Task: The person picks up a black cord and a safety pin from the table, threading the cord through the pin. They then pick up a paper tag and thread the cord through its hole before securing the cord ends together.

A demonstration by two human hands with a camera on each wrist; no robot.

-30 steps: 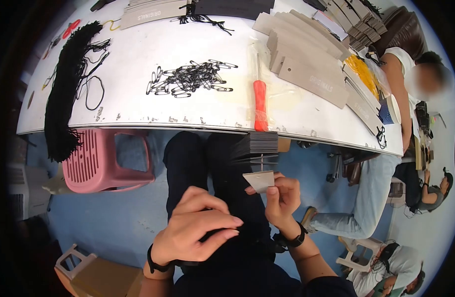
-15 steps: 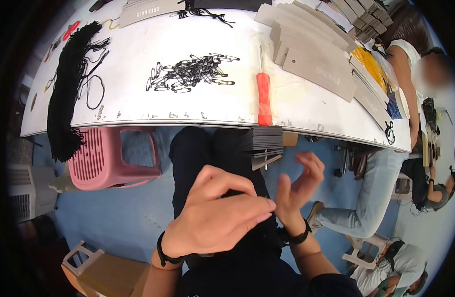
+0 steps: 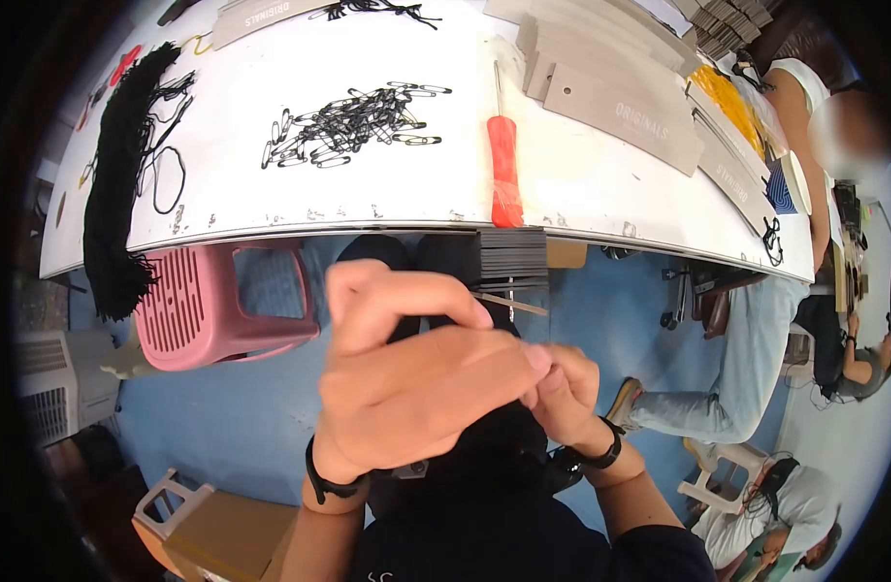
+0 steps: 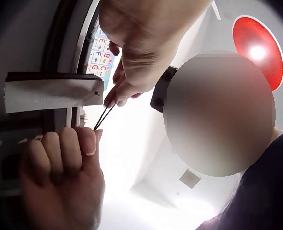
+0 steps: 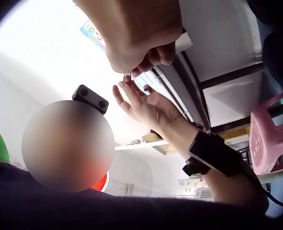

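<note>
A thin black cord [image 4: 102,118] is stretched as a narrow loop between both hands. My left hand [image 3: 416,373] pinches one end between thumb and fingertips, its other fingers loosely bent. My right hand [image 3: 567,388] holds the other end with curled fingers, close beside the left fingertips. Just beyond the hands, a stack of dark tags [image 3: 512,257] sits at the table's front edge, strung on a thin metal shaft. One pale tag [image 3: 513,304] hangs nearest to me on that shaft; the left wrist view shows the hole near its end.
On the table lie a heap of black safety pins [image 3: 353,126], a red-handled screwdriver [image 3: 503,165] taped down and a bundle of black cords [image 3: 125,194]. Grey printed cards [image 3: 625,112] are piled at right. A pink stool [image 3: 188,310] stands under the table; another person sits at right.
My right hand has let go of the pale tag, which now hangs on the shaft, and drawn back to the left fingertips. The left hand has moved forward and to the right.
</note>
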